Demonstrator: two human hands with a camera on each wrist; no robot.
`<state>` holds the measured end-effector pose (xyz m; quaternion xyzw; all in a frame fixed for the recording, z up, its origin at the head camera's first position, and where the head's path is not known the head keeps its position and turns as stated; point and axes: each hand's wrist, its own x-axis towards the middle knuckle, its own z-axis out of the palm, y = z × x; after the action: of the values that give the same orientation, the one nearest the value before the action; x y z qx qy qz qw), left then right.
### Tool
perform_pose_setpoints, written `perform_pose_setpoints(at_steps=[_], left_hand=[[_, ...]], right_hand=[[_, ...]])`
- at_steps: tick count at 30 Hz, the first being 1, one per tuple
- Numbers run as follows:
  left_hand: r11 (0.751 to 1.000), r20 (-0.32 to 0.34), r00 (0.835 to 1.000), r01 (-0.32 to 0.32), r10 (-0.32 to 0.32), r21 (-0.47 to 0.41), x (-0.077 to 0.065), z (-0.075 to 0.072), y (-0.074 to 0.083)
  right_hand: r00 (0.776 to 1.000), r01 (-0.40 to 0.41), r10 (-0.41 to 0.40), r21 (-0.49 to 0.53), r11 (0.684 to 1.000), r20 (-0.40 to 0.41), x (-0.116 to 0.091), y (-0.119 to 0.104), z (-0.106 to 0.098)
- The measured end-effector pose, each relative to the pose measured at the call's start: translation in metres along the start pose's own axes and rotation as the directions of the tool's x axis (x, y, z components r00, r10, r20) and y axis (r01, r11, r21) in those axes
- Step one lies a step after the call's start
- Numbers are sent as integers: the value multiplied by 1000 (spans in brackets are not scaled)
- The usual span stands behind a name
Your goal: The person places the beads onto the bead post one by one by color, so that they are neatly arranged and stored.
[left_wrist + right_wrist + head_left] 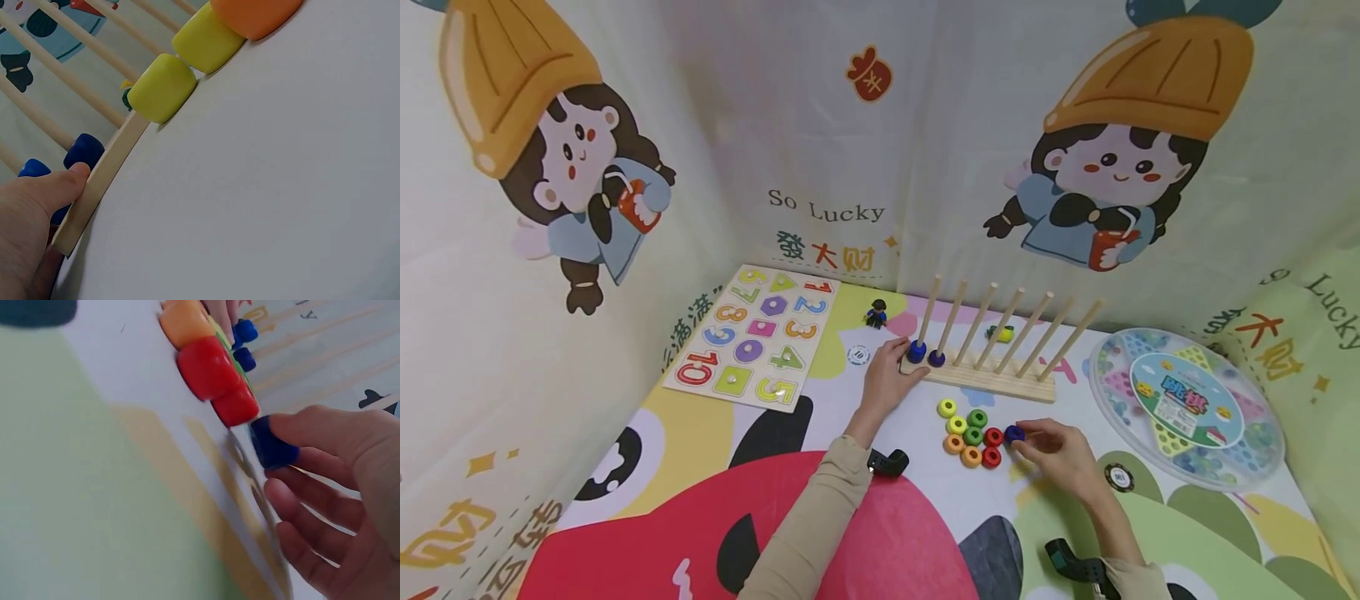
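- Beside the loose red rings [991, 462], I judge the step in hand to be picking up the dark blue ring [272, 445]; the next move likely calls for lifting it clear, then lining its hole up over a peg [950, 321] of the wooden rack [985, 382].
- From the head camera, I see my right hand [1058, 454] pinching that ring, which lies at its ten o'clock.
- My left hand [887, 383] grips the rack's nine-o'clock end, where blue rings [917, 352] sit.
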<state>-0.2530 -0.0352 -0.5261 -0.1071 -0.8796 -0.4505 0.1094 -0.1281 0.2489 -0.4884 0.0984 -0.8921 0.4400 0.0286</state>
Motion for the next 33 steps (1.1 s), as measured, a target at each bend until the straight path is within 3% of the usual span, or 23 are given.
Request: perform_pose_setpoints(at_steps=[4,14,24,33], left_hand=[[1000,6,1000,5,-5,5,-1,1,-1],[1000,6,1000,0,0,9,-2,0,-2],[1000,3,1000,3,-3,10,0,-1,-1],[1000,-2,1000,-4,4,21,0,0,-1]], right_hand=[[995,8,-6,21,1000,-97,7,-3,9],[970,91,-80,36,995,-231,48,-32,26],[958,129,-113,45,991,-264,85,-80,29],[946,184,-163,50,982,-280,101,-101,25]])
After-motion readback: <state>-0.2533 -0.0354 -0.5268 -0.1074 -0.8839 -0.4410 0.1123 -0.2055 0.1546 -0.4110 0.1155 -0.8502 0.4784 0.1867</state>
